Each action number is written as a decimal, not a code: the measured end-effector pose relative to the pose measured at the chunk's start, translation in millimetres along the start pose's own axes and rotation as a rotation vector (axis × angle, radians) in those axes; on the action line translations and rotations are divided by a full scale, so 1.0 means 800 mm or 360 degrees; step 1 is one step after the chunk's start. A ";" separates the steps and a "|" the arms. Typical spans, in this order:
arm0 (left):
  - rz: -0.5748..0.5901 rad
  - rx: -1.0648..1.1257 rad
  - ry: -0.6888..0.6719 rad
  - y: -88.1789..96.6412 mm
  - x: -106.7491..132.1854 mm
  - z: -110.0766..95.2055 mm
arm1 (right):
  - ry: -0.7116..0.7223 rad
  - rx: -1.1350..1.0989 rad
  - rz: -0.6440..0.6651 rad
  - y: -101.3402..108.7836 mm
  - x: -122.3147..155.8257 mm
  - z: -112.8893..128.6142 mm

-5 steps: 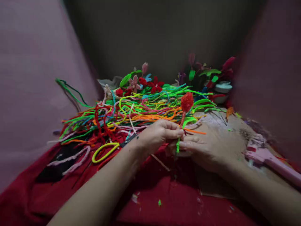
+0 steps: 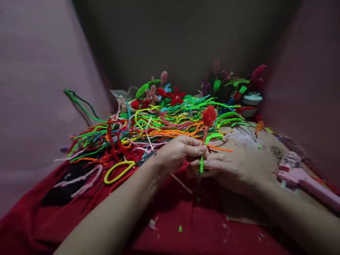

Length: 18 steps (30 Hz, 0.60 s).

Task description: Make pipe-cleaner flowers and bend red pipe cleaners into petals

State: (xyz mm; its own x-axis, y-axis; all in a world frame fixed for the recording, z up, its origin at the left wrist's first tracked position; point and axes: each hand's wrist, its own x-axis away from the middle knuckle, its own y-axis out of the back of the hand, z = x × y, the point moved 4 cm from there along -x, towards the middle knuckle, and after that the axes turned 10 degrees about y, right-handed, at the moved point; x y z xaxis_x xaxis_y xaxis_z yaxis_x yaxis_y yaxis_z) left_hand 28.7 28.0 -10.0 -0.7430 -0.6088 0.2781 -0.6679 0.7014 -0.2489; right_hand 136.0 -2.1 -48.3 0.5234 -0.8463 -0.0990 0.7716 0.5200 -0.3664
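Observation:
A pipe cleaner flower point(image 2: 209, 115) with a fuzzy red head stands upright between my hands, its stem wrapped in reddish and bright green fuzz. My left hand point(image 2: 183, 150) pinches the stem below the head, thumb and fingers pressed together. Just under it, my right hand point(image 2: 225, 166) has its fingers closed about the green lower stem point(image 2: 201, 164). A curved green leaf point(image 2: 214, 137) sticks out beside the stem. Behind the hands spreads a big heap of coloured pipe cleaners point(image 2: 159, 124). Some of my right fingertips are hidden behind the stem.
Yellow-handled scissors point(image 2: 120, 171) lie beside my left forearm. On the right, a pink glue gun point(image 2: 305, 180) rests on a cardboard sheet point(image 2: 265, 148). Finished fuzzy flowers point(image 2: 175, 95) stand behind the heap. Small scraps point(image 2: 180, 229) dot the red cloth point(image 2: 164, 244).
The flower's red head has tipped slightly left and turned a little in my fingers. Both hands stay almost in the same place.

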 end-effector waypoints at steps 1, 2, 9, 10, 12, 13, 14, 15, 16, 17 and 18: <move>0.0030 0.0037 0.0010 0.000 0.000 0.002 | 0.0000 -0.0023 0.0027 -0.001 0.000 0.001; 0.0073 0.0072 0.0021 -0.001 0.000 0.004 | 0.0000 -0.0045 0.0064 -0.003 0.001 0.001; 0.0301 0.0146 0.0098 -0.008 0.002 0.012 | 0.0012 -0.0077 0.0161 -0.012 0.007 0.003; 0.0280 0.0127 0.0087 -0.008 0.002 0.011 | 0.0016 -0.0044 0.0138 -0.011 0.006 0.003; 0.0211 0.0073 0.0045 -0.006 0.000 0.010 | 0.0024 0.0037 0.0071 -0.005 0.005 0.002; 0.0164 0.0034 0.0012 -0.005 -0.001 0.009 | 0.0034 0.0079 0.0037 -0.002 0.003 0.002; 0.0111 -0.0010 -0.0025 -0.003 -0.002 0.008 | 0.0043 0.0119 0.0008 0.001 0.002 0.001; 0.0058 -0.0059 -0.0065 -0.002 -0.004 0.006 | 0.0054 0.0157 -0.0013 0.005 0.001 0.000; 0.0005 -0.0101 -0.0109 0.000 -0.005 0.005 | 0.0069 0.0196 -0.0030 0.008 -0.001 -0.001; -0.0047 -0.0130 -0.0149 0.001 -0.006 0.003 | 0.0086 0.0231 -0.0041 0.011 -0.002 -0.001; -0.0100 -0.0144 -0.0183 0.003 -0.006 0.002 | 0.0112 0.0266 -0.0053 0.013 -0.003 -0.001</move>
State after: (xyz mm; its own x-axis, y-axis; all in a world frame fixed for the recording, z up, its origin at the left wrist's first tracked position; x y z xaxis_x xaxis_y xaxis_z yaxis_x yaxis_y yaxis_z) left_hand 30.8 32.1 -13.3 -0.7035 -0.6872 0.1812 -0.7103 0.6881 -0.1482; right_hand 142.4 4.8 -52.8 0.4746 -0.8663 -0.1560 0.8404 0.4987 -0.2123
